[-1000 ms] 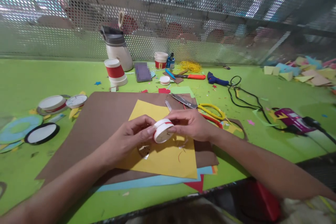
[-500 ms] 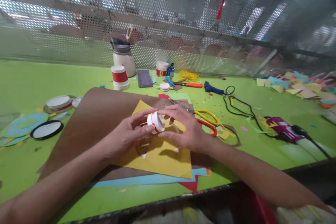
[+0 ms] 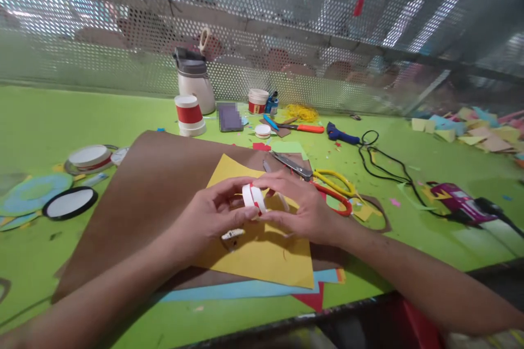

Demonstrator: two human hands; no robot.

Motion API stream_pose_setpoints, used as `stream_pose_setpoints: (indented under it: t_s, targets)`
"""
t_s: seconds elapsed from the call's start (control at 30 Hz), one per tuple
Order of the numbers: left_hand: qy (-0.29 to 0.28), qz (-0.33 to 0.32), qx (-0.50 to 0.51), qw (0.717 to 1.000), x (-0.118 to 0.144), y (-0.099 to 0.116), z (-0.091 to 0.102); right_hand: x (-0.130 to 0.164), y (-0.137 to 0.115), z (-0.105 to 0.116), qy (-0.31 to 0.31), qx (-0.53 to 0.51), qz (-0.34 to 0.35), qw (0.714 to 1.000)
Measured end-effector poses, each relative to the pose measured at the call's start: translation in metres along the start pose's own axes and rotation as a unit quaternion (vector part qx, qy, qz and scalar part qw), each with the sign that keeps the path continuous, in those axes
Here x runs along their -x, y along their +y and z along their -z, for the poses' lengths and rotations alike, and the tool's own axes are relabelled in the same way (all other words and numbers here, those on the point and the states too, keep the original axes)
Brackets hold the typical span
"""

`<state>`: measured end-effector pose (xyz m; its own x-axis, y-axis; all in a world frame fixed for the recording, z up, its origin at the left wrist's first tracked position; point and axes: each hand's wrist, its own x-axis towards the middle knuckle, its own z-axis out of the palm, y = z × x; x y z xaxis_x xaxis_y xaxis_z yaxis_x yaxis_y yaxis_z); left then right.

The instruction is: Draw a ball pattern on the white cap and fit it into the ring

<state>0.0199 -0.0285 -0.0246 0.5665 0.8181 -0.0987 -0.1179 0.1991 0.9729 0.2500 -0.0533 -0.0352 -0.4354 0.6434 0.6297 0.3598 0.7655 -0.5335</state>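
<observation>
Both hands pinched a small white disc with a red band [image 3: 254,197] between them. The left hand [image 3: 213,217] gripped its near edge, the right hand [image 3: 301,208] its far side, above yellow paper [image 3: 262,253] on the green bench [image 3: 41,120].

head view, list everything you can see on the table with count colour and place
small round lid: 1, white with a red band, held on edge between both hands
yellow sheet: 1, yellow, under the hands
brown sheet: 1, brown, under the yellow sheet
scissors: 2 pairs, yellow handles and red handles, right of the hands
cup: 1, white with a red band, upside down at the back
jug: 1, white with a grey top, behind the cup
glue gun: 1, purple, far right
black-rimmed disc: 1, white centre, far left
table: 1, green
left hand: 1, fingers on the lid
right hand: 1, fingers on the lid
</observation>
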Motion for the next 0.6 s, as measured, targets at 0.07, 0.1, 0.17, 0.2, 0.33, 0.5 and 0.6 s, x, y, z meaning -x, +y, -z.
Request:
stream_pose_setpoints:
  t_s: [0.07,0.1,0.17,0.2,0.33,0.5,0.6]
  targets:
    - [0.001,0.009,0.003,1.000,-0.0006,0.0000,-0.0012,0.0003,0.0018,0.0008,-0.006,-0.012,-0.001,1.000]
    - [0.002,0.013,0.003,1.000,-0.0011,0.0000,-0.0017,0.0004,0.0023,0.0011,-0.008,-0.018,-0.002,1.000]
    - [0.002,0.014,0.000,1.000,-0.0019,0.0002,-0.0025,0.0006,0.0025,0.0017,-0.012,-0.032,-0.008,0.999]
    - [0.000,0.011,-0.005,1.000,-0.0021,0.0004,-0.0028,0.0007,0.0021,0.0019,-0.013,-0.041,-0.013,0.999]
    - [-0.004,-0.012,-0.022,1.000,-0.0026,0.0009,-0.0030,0.0011,-0.0008,0.0022,-0.009,-0.068,-0.047,0.997]
    - [-0.008,-0.009,-0.015,1.000,-0.0030,-0.0006,-0.0009,0.0021,-0.0019,0.0005,-0.005,-0.102,-0.075,0.992]
    - [-0.012,-0.006,-0.023,1.000,-0.0029,-0.0021,0.0012,0.0021,-0.0014,-0.0006,-0.003,-0.125,-0.086,0.988]
